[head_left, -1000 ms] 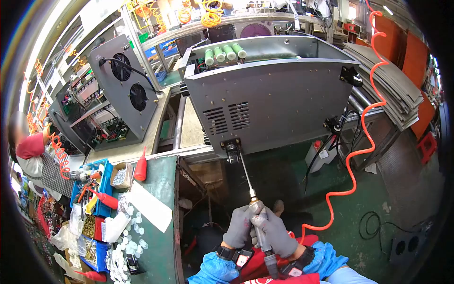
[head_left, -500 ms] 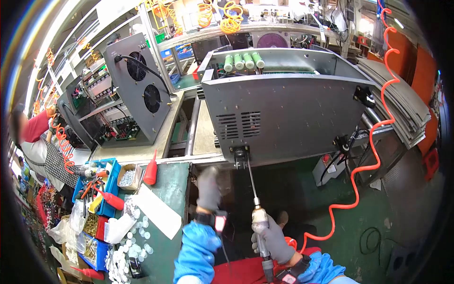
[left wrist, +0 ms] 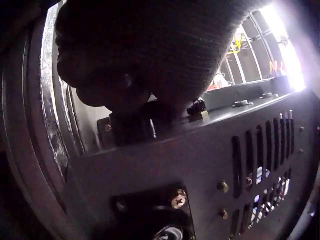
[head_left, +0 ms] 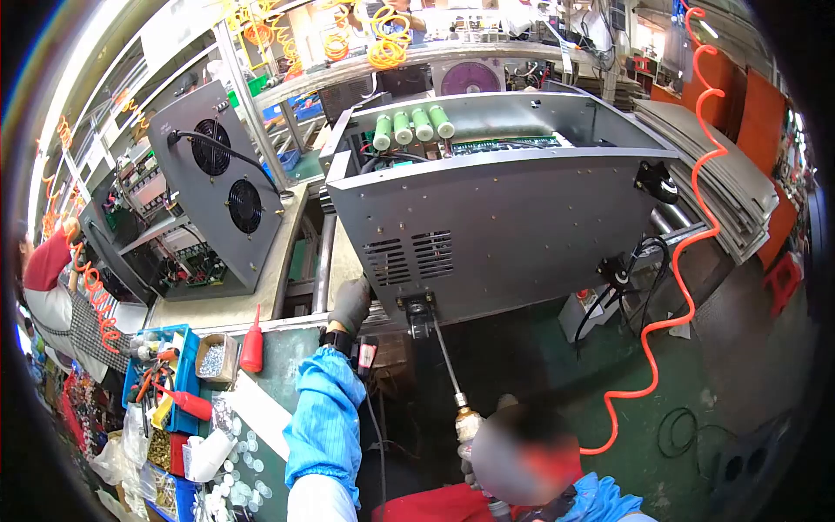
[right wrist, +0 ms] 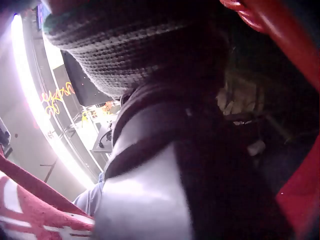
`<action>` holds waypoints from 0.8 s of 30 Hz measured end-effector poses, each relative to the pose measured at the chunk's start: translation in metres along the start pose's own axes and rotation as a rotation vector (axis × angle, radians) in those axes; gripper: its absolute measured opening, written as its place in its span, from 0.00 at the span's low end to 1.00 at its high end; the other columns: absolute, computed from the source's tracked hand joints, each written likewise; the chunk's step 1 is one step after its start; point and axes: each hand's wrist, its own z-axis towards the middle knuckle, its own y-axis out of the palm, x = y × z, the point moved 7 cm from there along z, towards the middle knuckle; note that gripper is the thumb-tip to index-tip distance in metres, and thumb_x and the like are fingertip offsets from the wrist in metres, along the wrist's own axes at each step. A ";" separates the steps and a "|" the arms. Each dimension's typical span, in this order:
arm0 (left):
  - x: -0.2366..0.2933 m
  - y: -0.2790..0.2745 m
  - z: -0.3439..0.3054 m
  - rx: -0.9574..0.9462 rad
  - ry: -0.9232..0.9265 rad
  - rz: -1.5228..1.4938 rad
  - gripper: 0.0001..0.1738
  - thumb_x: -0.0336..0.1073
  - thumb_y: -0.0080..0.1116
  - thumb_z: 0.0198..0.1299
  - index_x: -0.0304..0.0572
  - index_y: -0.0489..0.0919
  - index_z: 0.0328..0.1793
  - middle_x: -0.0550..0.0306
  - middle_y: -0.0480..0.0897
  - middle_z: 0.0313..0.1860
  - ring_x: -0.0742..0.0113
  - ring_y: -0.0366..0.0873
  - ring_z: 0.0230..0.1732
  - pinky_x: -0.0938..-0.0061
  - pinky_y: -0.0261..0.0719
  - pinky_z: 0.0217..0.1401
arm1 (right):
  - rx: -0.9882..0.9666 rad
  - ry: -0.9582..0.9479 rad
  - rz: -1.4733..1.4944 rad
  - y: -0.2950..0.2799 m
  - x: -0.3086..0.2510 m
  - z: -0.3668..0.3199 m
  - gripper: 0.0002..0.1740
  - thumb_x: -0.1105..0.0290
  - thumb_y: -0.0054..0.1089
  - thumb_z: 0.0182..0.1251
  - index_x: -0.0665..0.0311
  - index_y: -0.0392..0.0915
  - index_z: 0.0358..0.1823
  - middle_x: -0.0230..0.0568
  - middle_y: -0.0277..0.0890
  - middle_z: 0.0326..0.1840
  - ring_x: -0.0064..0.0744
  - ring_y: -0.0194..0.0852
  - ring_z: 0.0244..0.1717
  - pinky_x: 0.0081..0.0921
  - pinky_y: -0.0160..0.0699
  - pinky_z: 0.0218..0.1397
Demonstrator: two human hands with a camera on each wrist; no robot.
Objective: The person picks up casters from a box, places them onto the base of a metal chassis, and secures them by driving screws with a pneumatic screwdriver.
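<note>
A large grey metal cabinet [head_left: 513, 209] lies on its side on a frame, with a black caster [head_left: 420, 325] at its lower left corner. My gloved left hand [head_left: 351, 306] grips the cabinet's left edge, just beside that caster; in the left wrist view its fingers [left wrist: 100, 90] curl at the edge above the vent slots. My gloved right hand [right wrist: 125, 55] holds a power screwdriver [head_left: 468, 426], partly hidden by a blurred patch in the head view. The screwdriver's long bit [head_left: 447, 358] reaches up to the caster mount.
A red coiled air hose [head_left: 648, 365] hangs at the right. On the left, a green bench [head_left: 291, 348] bears blue bins [head_left: 184, 374], a red bottle [head_left: 251, 348] and white caps. Another cabinet with fans [head_left: 200, 191] stands behind it, near a person [head_left: 52, 287].
My left hand has let go of the screwdriver and moved up and left to the cabinet's edge. The right hand stays on the screwdriver, its bit still at the caster.
</note>
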 end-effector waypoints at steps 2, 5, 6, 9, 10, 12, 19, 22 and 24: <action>0.021 -0.016 -0.005 -0.021 -0.121 -0.210 0.11 0.29 0.48 0.68 0.41 0.80 0.51 0.47 0.81 0.25 0.53 0.82 0.25 0.63 0.79 0.28 | -0.026 -0.005 0.000 -0.012 0.000 -0.011 0.36 0.69 0.63 0.68 0.56 0.57 0.75 0.35 0.75 0.32 0.25 0.78 0.25 0.26 0.82 0.27; 0.051 -0.019 -0.018 0.002 -0.133 -0.292 0.13 0.24 0.51 0.61 0.41 0.81 0.49 0.44 0.83 0.31 0.49 0.83 0.30 0.61 0.81 0.32 | 0.020 -0.031 0.010 -0.024 0.016 -0.024 0.38 0.68 0.66 0.68 0.57 0.57 0.76 0.34 0.74 0.29 0.22 0.75 0.21 0.24 0.79 0.24; 0.063 -0.022 -0.023 0.037 -0.137 -0.340 0.13 0.23 0.52 0.61 0.41 0.82 0.50 0.44 0.83 0.31 0.49 0.84 0.30 0.61 0.81 0.33 | 0.047 -0.047 -0.020 -0.028 0.019 -0.027 0.38 0.68 0.66 0.68 0.57 0.57 0.76 0.34 0.74 0.29 0.22 0.74 0.21 0.23 0.79 0.24; 0.082 -0.031 -0.030 0.094 -0.134 -0.345 0.14 0.24 0.50 0.61 0.41 0.81 0.51 0.43 0.83 0.31 0.48 0.84 0.32 0.60 0.81 0.34 | 0.070 -0.057 -0.094 -0.041 0.021 -0.038 0.39 0.68 0.67 0.68 0.57 0.56 0.76 0.33 0.73 0.31 0.21 0.74 0.21 0.23 0.78 0.24; 0.083 -0.032 -0.031 0.101 -0.139 -0.312 0.15 0.23 0.50 0.61 0.41 0.81 0.51 0.43 0.82 0.31 0.48 0.84 0.32 0.60 0.81 0.34 | 0.075 -0.043 -0.121 -0.042 0.016 -0.041 0.39 0.67 0.67 0.68 0.57 0.56 0.76 0.33 0.73 0.31 0.21 0.74 0.21 0.23 0.78 0.24; 0.086 -0.038 -0.030 0.180 -0.096 -0.288 0.14 0.24 0.49 0.62 0.41 0.81 0.51 0.45 0.82 0.29 0.50 0.83 0.30 0.60 0.81 0.31 | 0.080 -0.036 -0.114 -0.040 0.014 -0.042 0.39 0.67 0.67 0.68 0.57 0.56 0.76 0.33 0.73 0.30 0.21 0.73 0.20 0.24 0.77 0.23; 0.067 -0.017 -0.036 0.004 -0.237 -0.477 0.19 0.21 0.54 0.56 0.41 0.76 0.54 0.43 0.82 0.31 0.43 0.82 0.32 0.57 0.78 0.33 | 0.067 -0.034 -0.056 -0.034 0.017 -0.041 0.37 0.68 0.66 0.69 0.56 0.57 0.75 0.33 0.73 0.29 0.22 0.73 0.19 0.25 0.77 0.21; 0.079 -0.030 -0.034 0.025 -0.238 -0.364 0.09 0.23 0.55 0.58 0.38 0.78 0.44 0.46 0.79 0.27 0.53 0.80 0.24 0.64 0.75 0.23 | 0.060 -0.028 -0.036 -0.031 0.015 -0.041 0.37 0.68 0.66 0.69 0.55 0.57 0.76 0.33 0.73 0.28 0.22 0.73 0.19 0.25 0.77 0.21; 0.076 -0.025 -0.034 0.059 -0.195 -0.382 0.10 0.23 0.55 0.57 0.38 0.78 0.46 0.45 0.79 0.26 0.50 0.80 0.24 0.63 0.76 0.23 | 0.062 0.004 -0.003 -0.029 0.014 -0.044 0.38 0.68 0.67 0.68 0.55 0.57 0.76 0.33 0.73 0.28 0.23 0.74 0.19 0.25 0.78 0.21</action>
